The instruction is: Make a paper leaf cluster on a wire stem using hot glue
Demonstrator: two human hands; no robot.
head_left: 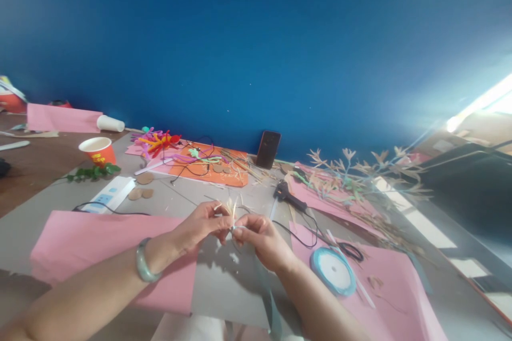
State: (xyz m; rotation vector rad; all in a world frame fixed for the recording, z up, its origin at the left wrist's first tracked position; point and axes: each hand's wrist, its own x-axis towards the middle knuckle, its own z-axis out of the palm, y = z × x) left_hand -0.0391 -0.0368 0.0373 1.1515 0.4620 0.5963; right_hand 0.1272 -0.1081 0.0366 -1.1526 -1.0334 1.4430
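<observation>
My left hand (213, 221), with a jade-green bangle (146, 260) on its wrist, pinches a small flower of pale straw-like strips (232, 208) by its base. Close against it, my right hand (256, 232) has thumb and forefinger pressed together on a thin light blue-green ribbon (271, 298) at the flower's stem. The ribbon hangs from there toward the table's front edge. Fingertips partly hide the stem and the wrap. Both hands are above the grey table, between two pink sheets. To the right lies a spool of light blue ribbon (333, 272).
A black glue gun (290, 196) with its cord lies beyond my right hand, near black-handled scissors (351, 251). Finished straw flower branches (352, 170) spread at right. A phone (268, 149) leans on the blue wall. At left are a paper cup (98, 151) and a power strip (111, 194).
</observation>
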